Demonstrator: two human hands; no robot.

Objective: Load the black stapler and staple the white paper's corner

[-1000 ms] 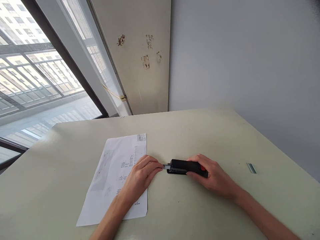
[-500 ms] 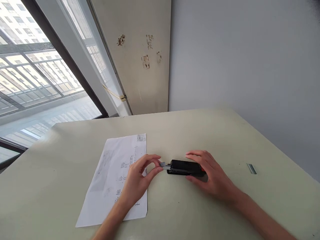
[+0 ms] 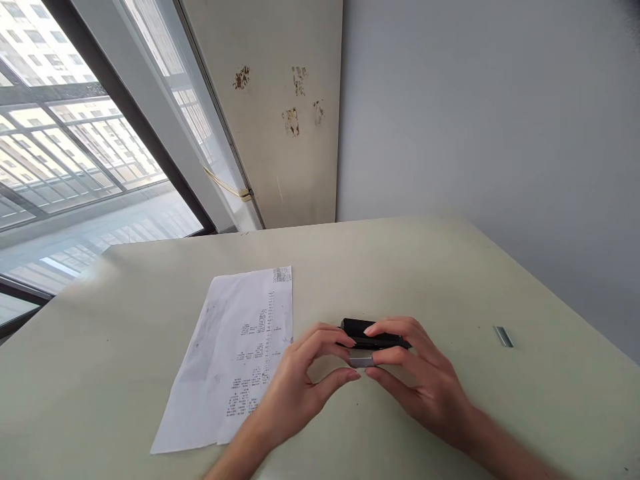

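Note:
A short grey strip of staples is held level between the fingertips of both my hands, just above the table. My left hand pinches its left end, thumb below and fingers over it. At the right end, my right hand grips it between thumb and a finger, its index finger reaching over the black stapler. The stapler lies on its long side across my view, right behind the strip, partly covered by my fingers.
White printed paper lies left of the stapler, partly under my left forearm. Another small strip of staples rests on the pale table to the right. Behind are a grey wall and a window.
My left hand has moved right from the stapler's left end, where it pinched a small silvery piece. My right hand has come nearer, off the stapler's right end, and now meets it at the strip.

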